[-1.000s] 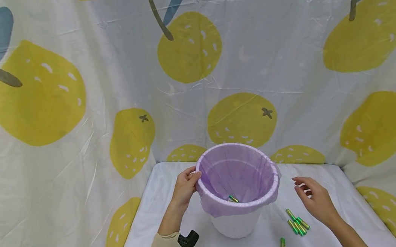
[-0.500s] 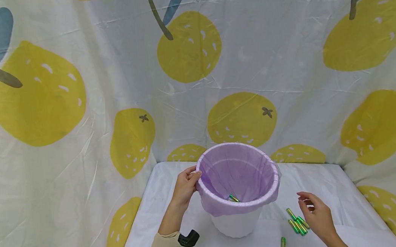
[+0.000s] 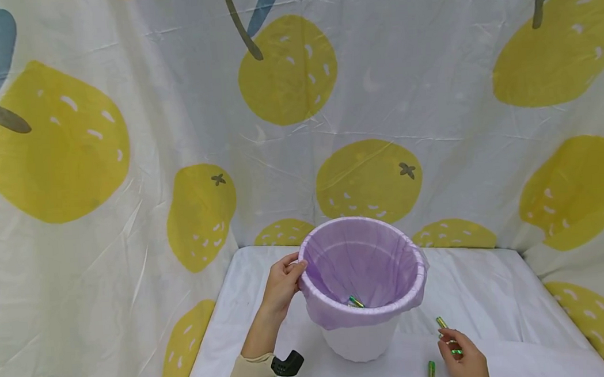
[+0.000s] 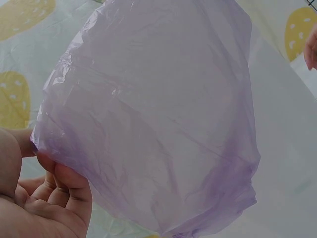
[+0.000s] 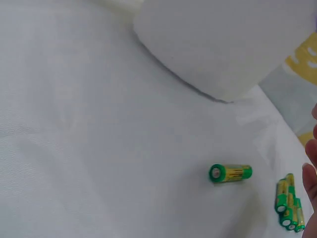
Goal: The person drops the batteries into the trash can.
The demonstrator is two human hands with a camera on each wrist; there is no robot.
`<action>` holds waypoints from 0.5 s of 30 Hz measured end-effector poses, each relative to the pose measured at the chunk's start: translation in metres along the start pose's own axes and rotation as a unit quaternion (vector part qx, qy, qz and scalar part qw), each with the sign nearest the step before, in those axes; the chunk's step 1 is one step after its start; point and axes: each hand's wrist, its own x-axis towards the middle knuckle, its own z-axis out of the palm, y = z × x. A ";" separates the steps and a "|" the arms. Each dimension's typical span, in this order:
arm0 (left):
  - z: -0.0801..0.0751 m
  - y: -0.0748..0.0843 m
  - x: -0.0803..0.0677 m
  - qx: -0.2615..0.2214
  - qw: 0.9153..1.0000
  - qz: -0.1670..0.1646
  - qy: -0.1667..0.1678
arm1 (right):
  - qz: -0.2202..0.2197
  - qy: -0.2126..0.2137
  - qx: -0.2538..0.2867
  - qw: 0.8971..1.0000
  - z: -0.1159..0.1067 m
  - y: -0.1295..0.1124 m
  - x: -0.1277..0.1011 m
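Batteries (image 3: 448, 336) cluster on the desk right of the lined bin (image 3: 362, 286); my right hand (image 3: 463, 360) settles on them, grip unclear. Left hand (image 3: 282, 285) pinches the bin's rim. Next: pinch one battery firmly.

Makeshift recording booth, prob. indoors: pear-print cloth backdrop (image 3: 298, 125) hung behind & round a white-covered table (image 3: 485, 292).

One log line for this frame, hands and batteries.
left hand: grips bin rim | right hand: on battery cluster | lone battery: on table
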 end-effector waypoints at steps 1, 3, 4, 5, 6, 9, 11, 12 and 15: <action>0.000 0.000 0.000 0.000 1.000 -0.002 0.001 | 0.010 -0.002 -0.002 1.000 0.002 0.000 -0.003; 0.000 0.000 0.000 0.003 1.000 -0.003 0.001 | 0.027 -0.001 -0.007 1.000 0.006 0.001 -0.009; 0.000 0.000 0.001 0.003 1.000 -0.004 0.001 | 0.034 0.002 -0.005 0.999 0.008 0.002 -0.011; 0.000 0.001 0.001 0.003 1.000 -0.005 0.002 | 0.038 0.006 -0.004 0.999 0.010 0.002 -0.013; 0.000 0.001 0.001 0.003 1.000 -0.005 0.002 | 0.042 0.010 -0.002 0.999 0.012 0.003 -0.015; 0.001 0.001 0.002 0.003 1.000 -0.002 0.004 | 0.062 0.025 0.005 0.998 0.018 0.007 -0.019; 0.001 0.001 0.002 0.003 1.000 -0.001 0.004 | 0.078 0.027 -0.002 0.997 0.022 0.010 -0.024; 0.001 0.001 0.002 0.003 1.000 -0.001 0.004 | 0.083 0.028 -0.006 0.996 0.024 0.011 -0.026; 0.001 0.000 0.001 0.003 1.000 -0.005 0.003 | 0.098 0.026 -0.030 0.994 0.030 0.016 -0.036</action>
